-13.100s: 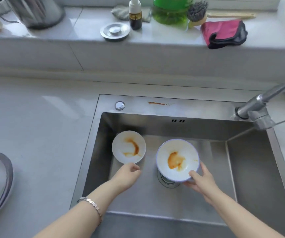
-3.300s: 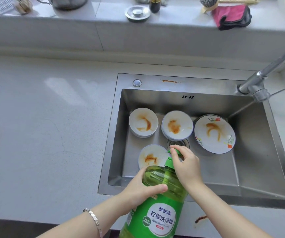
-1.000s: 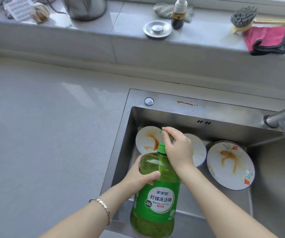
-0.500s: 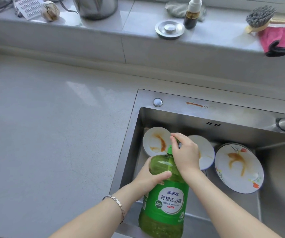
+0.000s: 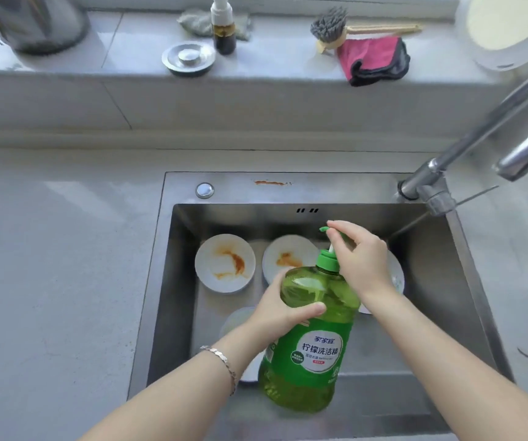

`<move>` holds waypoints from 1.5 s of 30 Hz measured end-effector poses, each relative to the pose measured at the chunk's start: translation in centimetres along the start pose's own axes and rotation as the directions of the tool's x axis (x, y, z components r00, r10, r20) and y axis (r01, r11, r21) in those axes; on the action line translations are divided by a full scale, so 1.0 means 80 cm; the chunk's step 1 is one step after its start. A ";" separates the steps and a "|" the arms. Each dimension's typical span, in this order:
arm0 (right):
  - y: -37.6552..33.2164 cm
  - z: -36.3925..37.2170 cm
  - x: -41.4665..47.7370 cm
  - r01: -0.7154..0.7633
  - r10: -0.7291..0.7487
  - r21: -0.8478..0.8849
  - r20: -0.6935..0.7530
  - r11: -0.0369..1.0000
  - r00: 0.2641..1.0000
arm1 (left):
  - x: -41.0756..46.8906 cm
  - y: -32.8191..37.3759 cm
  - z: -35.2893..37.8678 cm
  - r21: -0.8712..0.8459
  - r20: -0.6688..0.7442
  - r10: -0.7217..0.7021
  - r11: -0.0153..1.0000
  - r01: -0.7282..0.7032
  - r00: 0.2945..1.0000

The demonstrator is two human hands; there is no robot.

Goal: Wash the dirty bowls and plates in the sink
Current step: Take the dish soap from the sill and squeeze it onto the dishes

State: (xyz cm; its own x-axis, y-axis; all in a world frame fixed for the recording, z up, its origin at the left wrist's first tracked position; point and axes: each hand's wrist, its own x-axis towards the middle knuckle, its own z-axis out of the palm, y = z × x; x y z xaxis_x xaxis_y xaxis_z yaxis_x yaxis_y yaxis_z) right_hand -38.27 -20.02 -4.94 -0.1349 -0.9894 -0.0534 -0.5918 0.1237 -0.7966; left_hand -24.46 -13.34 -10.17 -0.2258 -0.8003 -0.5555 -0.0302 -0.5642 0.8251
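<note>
A big green dish-soap bottle [image 5: 312,338] hangs over the steel sink [image 5: 173,275]. My left hand [image 5: 283,308] grips its shoulder. My right hand [image 5: 359,256] holds the green pump head, raised above the bottle's cap. Two white bowls smeared with orange sauce lie at the back of the sink: one on the left [image 5: 224,263], one in the middle [image 5: 288,257], partly behind the bottle. A plate [image 5: 396,278] shows only as an edge behind my right wrist. Another bowl [image 5: 235,319] lies mostly hidden under my left forearm.
The faucet [image 5: 441,179] rises at the sink's right rear corner, spout reaching up right. On the sill behind stand a sink strainer lid [image 5: 188,58], a small spray bottle [image 5: 223,27], a dish brush [image 5: 332,27] and a pink cloth [image 5: 374,58]. Grey countertop [image 5: 58,265] lies left.
The view has swung right and the sink is centred. My right hand with the pump head stands higher above the bottle's cap than before. My left hand keeps its grip.
</note>
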 end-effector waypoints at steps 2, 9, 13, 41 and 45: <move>0.023 -0.042 0.001 -0.032 0.031 -0.031 -0.057 0.999 0.998 | 0.014 0.009 0.038 0.019 0.067 0.007 1.000 -0.008 0.998; 0.097 -0.121 -0.002 -0.201 0.181 -0.087 -0.193 0.976 0.964 | 0.054 0.021 0.112 0.206 0.207 -0.072 0.978 0.029 0.976; 0.125 -0.127 -0.026 -0.301 0.283 -0.053 -0.222 0.952 0.933 | 0.060 0.015 0.118 0.307 0.217 -0.110 0.951 0.039 0.970; 0.130 -0.086 0.009 -0.145 0.094 -0.149 -0.307 0.978 0.947 | 0.074 0.005 0.137 0.072 0.095 -0.114 0.992 0.107 0.989; 0.130 -0.098 0.005 -0.180 0.151 -0.107 -0.233 0.978 0.961 | 0.073 0.003 0.131 0.125 0.106 -0.113 0.987 0.099 0.988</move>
State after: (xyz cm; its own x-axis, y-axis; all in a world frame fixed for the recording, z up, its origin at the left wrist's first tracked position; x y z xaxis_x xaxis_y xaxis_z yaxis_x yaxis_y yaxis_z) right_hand -50.72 -18.57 -8.51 -0.4043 -0.9141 -0.0308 -0.6397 0.3067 -0.7048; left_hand -35.98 -16.01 -12.15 -0.3228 -0.7054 -0.6310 -0.1743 -0.6110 0.7722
